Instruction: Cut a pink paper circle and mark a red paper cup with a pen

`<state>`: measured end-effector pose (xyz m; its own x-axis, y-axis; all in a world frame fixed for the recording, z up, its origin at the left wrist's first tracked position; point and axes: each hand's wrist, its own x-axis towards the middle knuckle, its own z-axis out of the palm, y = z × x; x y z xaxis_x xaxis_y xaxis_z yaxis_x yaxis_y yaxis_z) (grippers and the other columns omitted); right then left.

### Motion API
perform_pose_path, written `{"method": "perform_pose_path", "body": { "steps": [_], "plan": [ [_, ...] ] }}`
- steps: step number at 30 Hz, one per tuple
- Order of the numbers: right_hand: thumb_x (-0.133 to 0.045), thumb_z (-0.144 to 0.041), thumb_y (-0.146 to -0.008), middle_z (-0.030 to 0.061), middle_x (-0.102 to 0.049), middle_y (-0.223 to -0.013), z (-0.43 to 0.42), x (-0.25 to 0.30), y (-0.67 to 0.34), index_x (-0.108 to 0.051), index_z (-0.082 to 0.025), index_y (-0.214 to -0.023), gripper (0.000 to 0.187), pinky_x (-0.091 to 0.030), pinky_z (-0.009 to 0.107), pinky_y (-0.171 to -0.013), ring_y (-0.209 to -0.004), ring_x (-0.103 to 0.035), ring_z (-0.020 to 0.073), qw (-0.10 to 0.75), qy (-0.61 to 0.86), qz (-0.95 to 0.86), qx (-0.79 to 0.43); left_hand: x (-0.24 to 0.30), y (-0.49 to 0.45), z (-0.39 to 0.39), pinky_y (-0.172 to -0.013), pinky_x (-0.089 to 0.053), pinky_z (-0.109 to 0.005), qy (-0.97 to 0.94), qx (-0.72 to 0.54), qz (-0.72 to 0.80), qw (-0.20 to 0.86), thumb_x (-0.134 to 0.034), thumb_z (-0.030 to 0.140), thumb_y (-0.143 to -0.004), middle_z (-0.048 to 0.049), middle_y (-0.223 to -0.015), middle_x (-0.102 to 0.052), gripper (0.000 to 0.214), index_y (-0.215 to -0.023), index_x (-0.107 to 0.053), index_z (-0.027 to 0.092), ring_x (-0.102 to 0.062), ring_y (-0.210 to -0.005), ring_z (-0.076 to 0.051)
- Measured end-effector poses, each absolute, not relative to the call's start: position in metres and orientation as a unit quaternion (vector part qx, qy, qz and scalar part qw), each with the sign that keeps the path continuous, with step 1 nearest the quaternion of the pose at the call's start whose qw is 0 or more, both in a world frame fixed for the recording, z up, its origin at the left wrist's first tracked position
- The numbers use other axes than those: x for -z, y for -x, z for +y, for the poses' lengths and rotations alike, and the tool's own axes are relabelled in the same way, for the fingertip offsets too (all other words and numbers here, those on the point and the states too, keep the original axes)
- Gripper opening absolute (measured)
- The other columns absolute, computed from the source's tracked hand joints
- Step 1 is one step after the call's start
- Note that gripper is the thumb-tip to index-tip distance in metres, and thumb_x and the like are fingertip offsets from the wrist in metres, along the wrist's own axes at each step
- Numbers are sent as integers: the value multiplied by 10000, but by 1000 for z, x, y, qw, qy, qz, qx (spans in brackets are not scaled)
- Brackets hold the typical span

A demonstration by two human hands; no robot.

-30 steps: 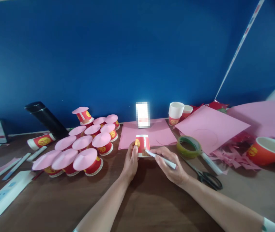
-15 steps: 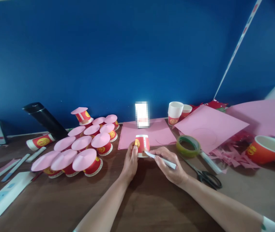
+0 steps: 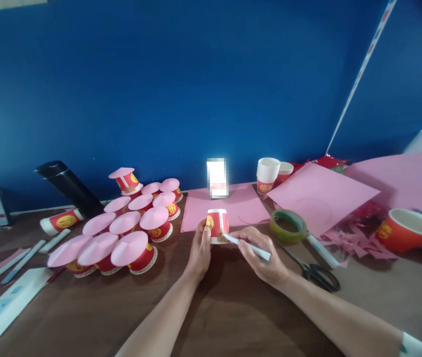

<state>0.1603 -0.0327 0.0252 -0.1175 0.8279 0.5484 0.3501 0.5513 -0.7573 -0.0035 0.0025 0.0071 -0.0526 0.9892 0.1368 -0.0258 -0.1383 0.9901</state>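
My left hand (image 3: pixel 200 250) is wrapped round an upside-down red paper cup (image 3: pixel 218 224) that stands on the brown table (image 3: pixel 211 317) at the near edge of a pink paper sheet (image 3: pixel 226 204). My right hand (image 3: pixel 261 255) pinches a white pen (image 3: pixel 247 246), whose tip touches the cup's lower rim. Both hands are closed.
A cluster of several upturned red cups with pink paper discs (image 3: pixel 129 230) stands to the left. A tape roll (image 3: pixel 289 225) and scissors (image 3: pixel 315 272) lie right of my hands. Stacked cups (image 3: pixel 268 173), pink sheets (image 3: pixel 318 196), an open red cup (image 3: pixel 406 229) and a black flask (image 3: pixel 68 186) sit further off.
The view has shifted slightly. My hands, the cup and the pen stay in the same place.
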Motion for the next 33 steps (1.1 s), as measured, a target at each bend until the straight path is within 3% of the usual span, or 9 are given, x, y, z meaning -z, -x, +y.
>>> {"method": "perform_pose_path", "body": {
  "steps": [14, 33],
  "plan": [
    [-501, -227, -857, 62, -665, -863, -32, -27, -160, -654, -226, -1000, 210, -486, 325, -744, -792, -603, 188, 535, 398, -713, -217, -6, 4, 3, -857, -426, -345, -545, -529, 461, 460, -411, 456, -844, -84, -1071, -607, 403, -1126, -530, 195, -566, -963, -212],
    [-497, -218, -846, 52, -646, -808, -33, -27, -160, -658, -207, -914, 175, -491, 306, -696, -745, -603, 180, 554, 425, -681, -221, -4, 4, 4, -872, -427, -344, -521, -550, 455, 468, -451, 487, -814, -92, -1059, -625, 438, -1110, -547, 179, -565, -1004, -223]
  ]
}}
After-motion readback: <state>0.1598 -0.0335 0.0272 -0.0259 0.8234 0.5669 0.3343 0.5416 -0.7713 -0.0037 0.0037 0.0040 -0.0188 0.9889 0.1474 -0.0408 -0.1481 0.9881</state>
